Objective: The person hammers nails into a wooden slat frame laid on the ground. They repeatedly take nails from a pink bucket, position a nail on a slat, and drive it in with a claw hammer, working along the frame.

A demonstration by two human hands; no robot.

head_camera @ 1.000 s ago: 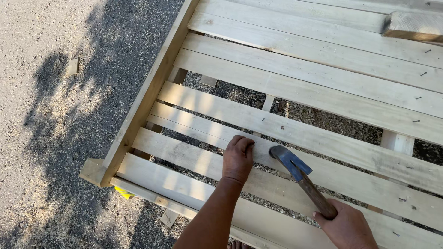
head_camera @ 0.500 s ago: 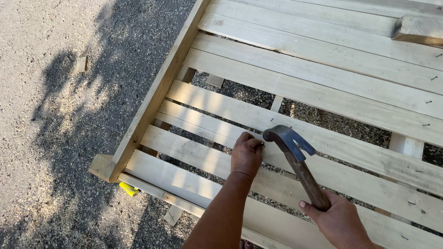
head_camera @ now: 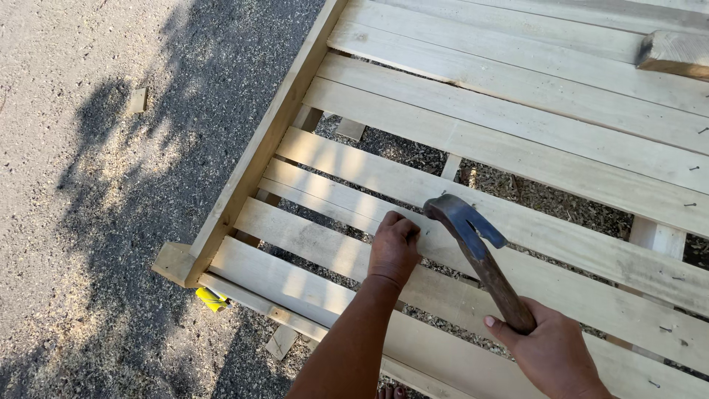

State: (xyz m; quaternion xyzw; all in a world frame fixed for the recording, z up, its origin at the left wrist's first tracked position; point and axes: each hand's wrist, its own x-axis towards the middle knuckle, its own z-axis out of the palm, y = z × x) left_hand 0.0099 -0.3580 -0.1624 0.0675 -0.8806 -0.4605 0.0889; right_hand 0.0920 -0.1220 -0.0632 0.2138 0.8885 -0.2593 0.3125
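Sensibly, the left hand [head_camera: 394, 249] pinched something unseen, probably a nail, against the slat [head_camera: 325, 255] while the right hand [head_camera: 550, 351], gripping the hammer [head_camera: 476, 255], needed short, square taps from three o'clock.

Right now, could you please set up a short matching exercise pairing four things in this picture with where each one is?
Things:
1. hammer
2. left hand
3. yellow object
4. small wood scrap

Places:
A. on the gravel, far left
B. fist resting on a slat
C. under the frame's near corner
D. raised, held by the right hand

Pairs: 1-D, 2-B, 3-C, 4-A
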